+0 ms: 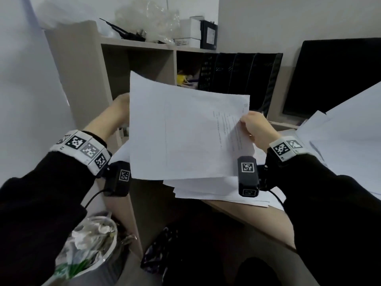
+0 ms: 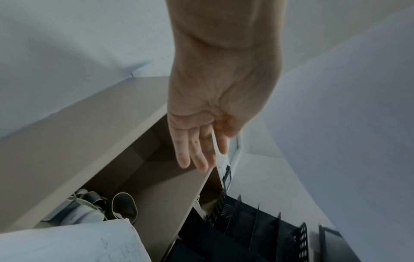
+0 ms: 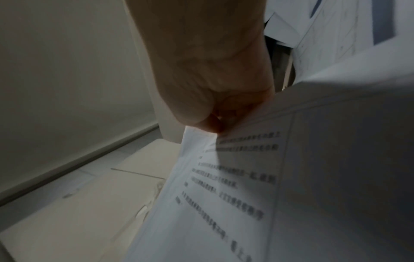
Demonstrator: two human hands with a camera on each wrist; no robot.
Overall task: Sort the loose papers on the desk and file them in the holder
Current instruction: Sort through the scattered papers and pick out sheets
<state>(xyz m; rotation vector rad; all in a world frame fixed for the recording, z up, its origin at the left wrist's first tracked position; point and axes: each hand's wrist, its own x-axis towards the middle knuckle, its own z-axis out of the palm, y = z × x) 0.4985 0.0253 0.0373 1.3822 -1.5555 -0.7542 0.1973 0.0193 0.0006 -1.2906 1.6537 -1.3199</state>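
In the head view I hold a bundle of white papers up over the desk's front edge. My left hand grips its left edge, with the fingers hidden behind the sheets. The left wrist view has the fingers almost straight and a thin paper edge between them and the thumb. My right hand pinches the right edge, where lines of print run; the right wrist view shows the thumb and fingers closed on the printed sheet. The black slotted file holder stands behind the papers, also below my left hand.
Loose sheets lie on the desk under my hands, and another pile spreads to the right. A dark monitor stands at the back right. A beige shelf unit rises on the left. A full waste bin sits at the lower left.
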